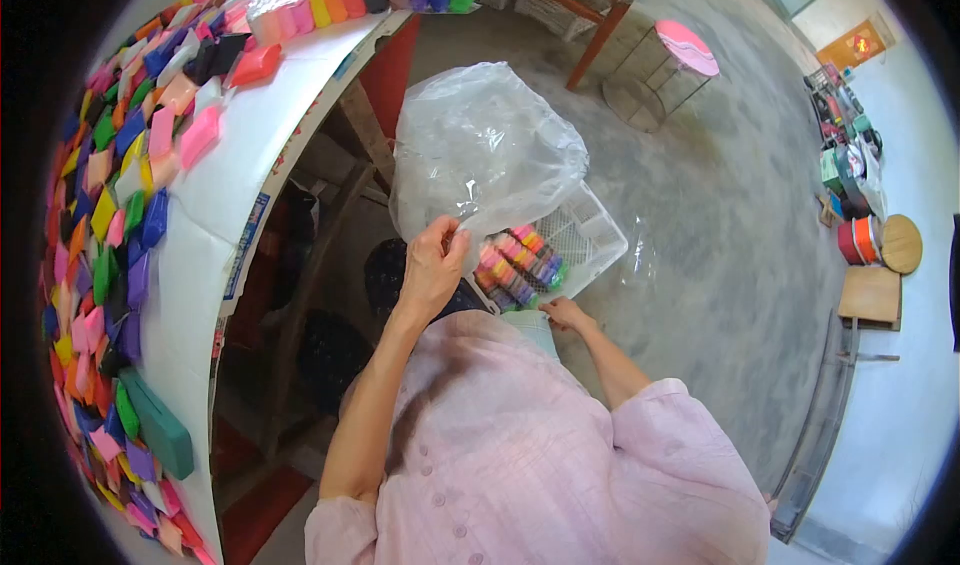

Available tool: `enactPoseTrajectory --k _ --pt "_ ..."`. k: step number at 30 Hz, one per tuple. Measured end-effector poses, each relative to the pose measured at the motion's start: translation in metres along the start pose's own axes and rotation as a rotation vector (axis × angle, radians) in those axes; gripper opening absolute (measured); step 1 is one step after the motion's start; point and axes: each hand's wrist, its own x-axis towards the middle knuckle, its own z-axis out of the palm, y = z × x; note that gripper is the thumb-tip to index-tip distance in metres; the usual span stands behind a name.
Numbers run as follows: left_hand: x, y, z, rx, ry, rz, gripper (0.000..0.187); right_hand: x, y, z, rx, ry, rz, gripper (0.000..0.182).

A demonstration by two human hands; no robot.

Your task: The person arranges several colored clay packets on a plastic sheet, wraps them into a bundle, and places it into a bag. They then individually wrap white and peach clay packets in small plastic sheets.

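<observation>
My left hand (437,263) pinches the lower edge of a large clear plastic bag (490,140), which billows out in front of it. Beyond and below the bag is a white plastic basket (590,235) with latticed walls. Several packed rows of colourful small packets (518,265) lie inside it, in pink, orange, yellow, purple, black and green. The near rim of the basket is at the fingers of my right hand (567,314), which are curled in against it. The bag covers the far left part of the basket.
On my left stands a white-topped table (210,255) heaped with loose colourful packets (125,230), a teal case (157,425) and a row of wrapped packets (340,5). A pink-topped stool (687,47) and wooden table (600,25) stand ahead. Spools (860,240) line the right wall.
</observation>
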Motion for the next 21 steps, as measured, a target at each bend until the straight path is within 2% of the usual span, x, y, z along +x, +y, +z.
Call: enactPoseTrajectory --k 4,5,7,8,10,11,13,15,18,21 --pt "-0.007 0.005 0.005 0.011 0.025 0.068 0.02 -0.009 0.007 -0.007 -0.09 -0.025 0.041 0.04" --pt "-0.012 0.0 0.009 0.102 -0.02 0.071 0.019 -0.008 0.005 -0.009 -0.133 -0.033 0.035 0.038" --pt "-0.029 -0.011 0.018 0.118 -0.09 0.197 0.015 -0.001 0.01 -0.016 -0.263 0.002 -0.246 0.033" --pt "-0.036 -0.013 0.021 0.196 -0.152 0.23 0.011 -0.016 -0.004 -0.022 -0.231 0.069 -0.317 0.029" --pt "-0.049 -0.022 0.027 0.403 -0.26 0.281 0.011 -0.049 -0.031 -0.044 -0.051 0.011 -0.412 0.029" --pt "-0.055 -0.023 0.028 0.515 -0.31 0.27 0.012 -0.062 -0.042 -0.056 0.042 -0.106 -0.356 0.029" --pt "-0.071 -0.032 0.036 0.613 -0.241 0.31 0.023 -0.089 -0.068 -0.08 -0.053 -0.162 -0.261 0.032" --pt "-0.087 -0.034 0.032 0.592 -0.241 0.301 0.042 -0.156 -0.132 -0.105 -0.231 -0.228 -0.194 0.036" --pt "-0.111 -0.002 -0.004 0.55 -0.3 0.219 0.052 -0.239 -0.218 -0.122 -0.312 -0.182 -0.313 0.033" --pt "-0.133 0.02 -0.047 0.461 -0.179 0.26 0.053 -0.261 -0.267 -0.114 -0.126 -0.149 -0.771 0.026"
